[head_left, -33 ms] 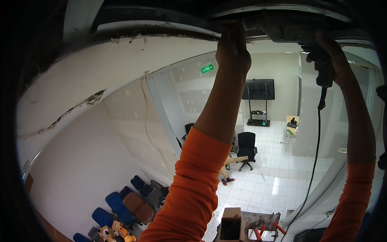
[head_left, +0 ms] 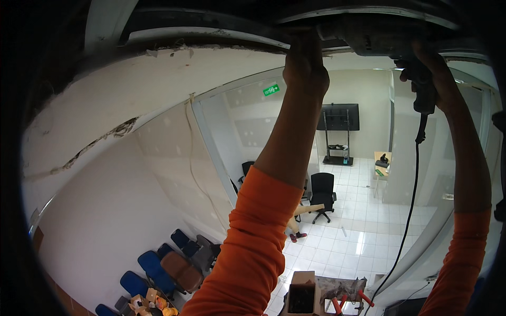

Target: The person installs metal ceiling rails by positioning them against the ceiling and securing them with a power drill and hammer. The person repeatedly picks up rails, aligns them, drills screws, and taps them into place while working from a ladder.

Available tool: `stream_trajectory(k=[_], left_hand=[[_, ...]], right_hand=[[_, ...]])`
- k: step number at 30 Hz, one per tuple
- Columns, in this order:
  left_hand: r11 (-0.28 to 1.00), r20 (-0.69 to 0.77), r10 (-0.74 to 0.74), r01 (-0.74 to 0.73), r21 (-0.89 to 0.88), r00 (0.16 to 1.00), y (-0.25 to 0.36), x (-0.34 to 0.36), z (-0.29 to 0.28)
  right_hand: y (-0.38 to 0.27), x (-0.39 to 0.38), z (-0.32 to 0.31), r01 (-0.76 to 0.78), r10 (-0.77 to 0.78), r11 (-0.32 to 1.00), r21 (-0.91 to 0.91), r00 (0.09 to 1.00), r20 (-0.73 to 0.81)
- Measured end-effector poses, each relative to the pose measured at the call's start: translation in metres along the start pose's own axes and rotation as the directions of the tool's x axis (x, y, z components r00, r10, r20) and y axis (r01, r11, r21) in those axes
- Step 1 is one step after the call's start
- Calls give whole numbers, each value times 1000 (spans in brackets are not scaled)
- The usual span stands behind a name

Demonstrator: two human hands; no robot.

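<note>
Both my arms, in orange sleeves, reach up to the dark opening above the wall edge. My right hand is wrapped round the handle of a dark power drill, its body lying level and its front end toward the left. A black cord hangs from the handle. My left hand is raised just left of the drill's front end, its fingers closed. What they grip is lost in shadow, as is the drill's tip. Pale metal framing runs alongside.
Below are an open cardboard box and red-handled tools on a worn surface. Blue chairs line the left wall. A black office chair, a screen on a stand and a person's legs show on the tiled floor.
</note>
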State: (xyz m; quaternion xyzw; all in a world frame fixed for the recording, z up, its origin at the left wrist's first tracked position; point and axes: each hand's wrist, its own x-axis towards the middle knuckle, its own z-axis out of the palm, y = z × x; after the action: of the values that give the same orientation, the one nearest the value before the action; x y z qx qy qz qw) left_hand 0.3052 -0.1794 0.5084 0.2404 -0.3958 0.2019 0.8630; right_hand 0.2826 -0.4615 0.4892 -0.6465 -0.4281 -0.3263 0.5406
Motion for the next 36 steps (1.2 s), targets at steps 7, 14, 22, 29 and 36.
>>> stream_trajectory(k=[7, 14, 22, 29, 36], left_hand=[[999, 64, -37, 39, -37, 997, -8, -6, 13], [999, 184, -27, 30, -15, 983, -8, 0, 14], [997, 2, -65, 65, -46, 998, -15, -3, 24], [996, 9, -74, 74, -56, 997, -24, -12, 23], [991, -7, -100, 99, -87, 995, -5, -11, 4]], right_hand=[[2, 4, -2, -90, 87, 994, 59, 995, 52], [4, 5, -4, -105, 104, 994, 33, 994, 35], [6, 5, -4, -83, 80, 994, 65, 996, 48], [12, 5, 4, -125, 124, 989, 84, 992, 18], [22, -5, 14, -172, 179, 975, 143, 983, -38]])
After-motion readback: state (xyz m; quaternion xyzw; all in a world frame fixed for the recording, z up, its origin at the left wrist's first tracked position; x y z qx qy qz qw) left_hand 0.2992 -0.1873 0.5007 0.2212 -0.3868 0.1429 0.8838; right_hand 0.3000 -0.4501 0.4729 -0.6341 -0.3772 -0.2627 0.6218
